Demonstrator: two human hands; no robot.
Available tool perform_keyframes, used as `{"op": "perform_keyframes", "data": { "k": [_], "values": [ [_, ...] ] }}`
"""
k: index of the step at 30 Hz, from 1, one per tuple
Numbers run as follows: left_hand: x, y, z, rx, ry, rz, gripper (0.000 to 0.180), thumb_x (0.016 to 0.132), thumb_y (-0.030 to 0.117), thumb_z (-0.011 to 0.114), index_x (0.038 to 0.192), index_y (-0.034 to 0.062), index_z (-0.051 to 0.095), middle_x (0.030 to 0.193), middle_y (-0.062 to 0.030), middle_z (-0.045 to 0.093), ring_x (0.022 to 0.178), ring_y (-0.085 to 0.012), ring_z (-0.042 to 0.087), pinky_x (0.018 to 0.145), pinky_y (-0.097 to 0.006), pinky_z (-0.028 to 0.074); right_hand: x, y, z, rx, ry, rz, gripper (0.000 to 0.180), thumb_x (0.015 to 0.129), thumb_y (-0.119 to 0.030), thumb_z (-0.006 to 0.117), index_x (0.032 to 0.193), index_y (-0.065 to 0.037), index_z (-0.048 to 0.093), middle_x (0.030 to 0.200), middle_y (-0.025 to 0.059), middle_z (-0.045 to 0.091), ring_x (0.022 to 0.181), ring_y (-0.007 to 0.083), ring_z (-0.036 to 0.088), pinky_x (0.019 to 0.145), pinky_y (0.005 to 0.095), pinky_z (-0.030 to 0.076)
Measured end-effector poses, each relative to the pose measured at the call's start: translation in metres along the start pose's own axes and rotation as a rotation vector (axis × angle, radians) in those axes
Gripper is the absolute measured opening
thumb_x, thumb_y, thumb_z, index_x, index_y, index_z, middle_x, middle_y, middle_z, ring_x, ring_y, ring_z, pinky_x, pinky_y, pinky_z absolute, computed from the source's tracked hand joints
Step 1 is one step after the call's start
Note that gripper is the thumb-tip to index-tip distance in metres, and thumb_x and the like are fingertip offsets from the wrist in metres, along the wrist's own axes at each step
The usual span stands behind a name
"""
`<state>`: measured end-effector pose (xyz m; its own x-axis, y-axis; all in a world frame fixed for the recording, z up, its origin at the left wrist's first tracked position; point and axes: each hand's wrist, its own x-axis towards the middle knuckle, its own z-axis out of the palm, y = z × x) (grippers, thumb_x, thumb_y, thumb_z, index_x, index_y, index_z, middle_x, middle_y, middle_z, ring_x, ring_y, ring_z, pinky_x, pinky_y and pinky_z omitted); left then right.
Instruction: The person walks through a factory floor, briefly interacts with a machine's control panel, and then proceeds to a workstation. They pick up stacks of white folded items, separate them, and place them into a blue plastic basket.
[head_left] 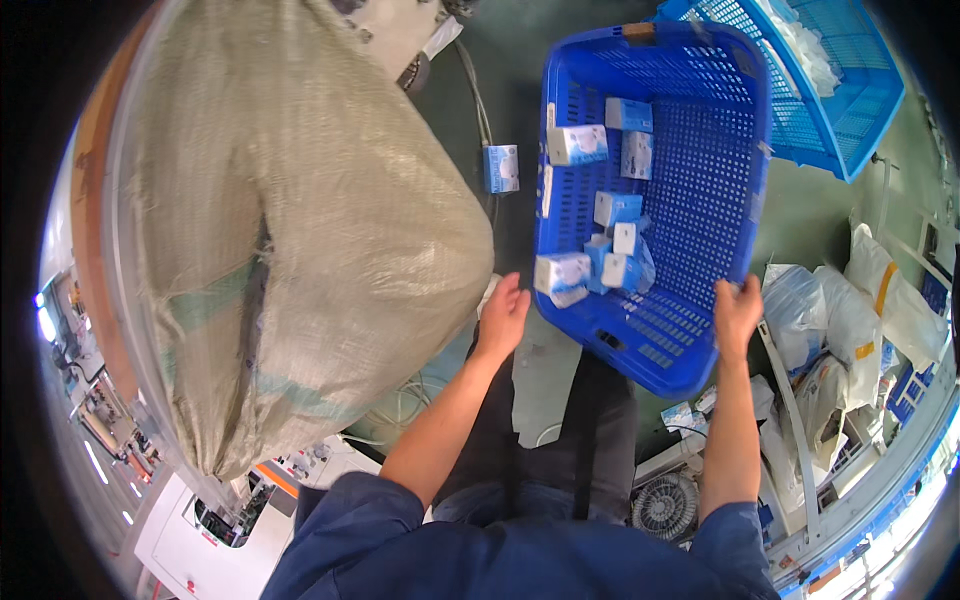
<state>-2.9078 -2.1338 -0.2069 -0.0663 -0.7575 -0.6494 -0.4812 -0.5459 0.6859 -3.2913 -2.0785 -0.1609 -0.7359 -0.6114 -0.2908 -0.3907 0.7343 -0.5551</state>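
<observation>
A deep blue plastic basket (700, 240) with perforated walls is in front of me, tilted. Several small white-and-blue cardboard boxes (578, 145) are scattered inside it, mostly along its left side. My right hand (738, 312) grips the basket's right rim near its close corner. My left hand (503, 318) is just off the basket's near left corner, beside the big woven sack (350, 190). Its fingers are loosely bent and apart, with nothing visible in them. Another white-and-blue box (502, 168) is outside the basket, between it and the sack; whether it rests on the floor I cannot tell.
A lighter blue crate (850, 110) with white plastic bags inside stands at the far right. Full white bags (800, 310) crowd the right side. Close to my right forearm is a round fan (665, 505). A white machine (200, 540) occupies the lower left.
</observation>
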Motion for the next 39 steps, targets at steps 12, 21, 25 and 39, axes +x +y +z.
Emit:
{"op": "perform_keyframes", "data": {
  "k": [12, 21, 25, 39],
  "values": [
    [0.342, -0.156, 0.108, 0.093, 0.678, -0.394, 0.103, 0.07, 0.039, 0.083, 0.148, 0.0015, 0.027, 0.144, -0.0264, 0.041, 0.134, -0.0376, 0.04, 0.111, -0.043, 0.036, 0.071, 0.291, -0.09, -0.008, 0.1, 0.055, 0.034, 0.092, -0.019, 0.067, 0.114, 0.005, 0.059, 0.101, 0.0091, 0.066, 0.092, 0.0176, 0.059, 0.085, 0.0298, 0.046],
    [0.4, -0.185, 0.069, 0.154, 0.617, -0.318, 0.065, 0.063, 0.022, 0.09, 0.113, -0.0026, 0.058, 0.107, -0.0154, 0.067, 0.093, -0.0267, 0.066, 0.082, -0.04, 0.052, 0.099, 0.268, -0.1, 0.284, -0.139, 0.459, 0.033, 0.085, -0.014, 0.066, 0.116, -0.002, 0.06, 0.098, 0.0037, 0.065, 0.086, 0.0141, 0.059, 0.078, 0.0287, 0.047],
    [0.296, -0.167, 0.106, -0.482, 0.32, -0.399, 0.05, 0.071, 0.024, 0.084, 0.111, 0.0044, 0.06, 0.102, -0.0132, 0.067, 0.084, -0.0257, 0.065, 0.071, -0.038, 0.049, 0.09, 0.259, -0.116, 0.38, -0.344, 0.478, 0.037, 0.073, -0.001, 0.059, 0.11, -0.002, 0.063, 0.095, 0.004, 0.066, 0.079, 0.0148, 0.059, 0.072, 0.0294, 0.048],
    [-0.009, -0.048, 0.081, -0.787, 0.013, -0.74, 0.057, 0.082, 0.048, 0.063, 0.126, 0.0123, 0.053, 0.114, -0.016, 0.062, 0.097, -0.0329, 0.064, 0.081, -0.046, 0.052, -0.113, 0.069, -0.245, 0.624, -0.131, 0.53, 0.036, 0.064, 0.012, 0.054, 0.098, 0.004, 0.065, 0.084, 0.0072, 0.067, 0.074, 0.0171, 0.062, 0.065, 0.0306, 0.05]
  ]
}}
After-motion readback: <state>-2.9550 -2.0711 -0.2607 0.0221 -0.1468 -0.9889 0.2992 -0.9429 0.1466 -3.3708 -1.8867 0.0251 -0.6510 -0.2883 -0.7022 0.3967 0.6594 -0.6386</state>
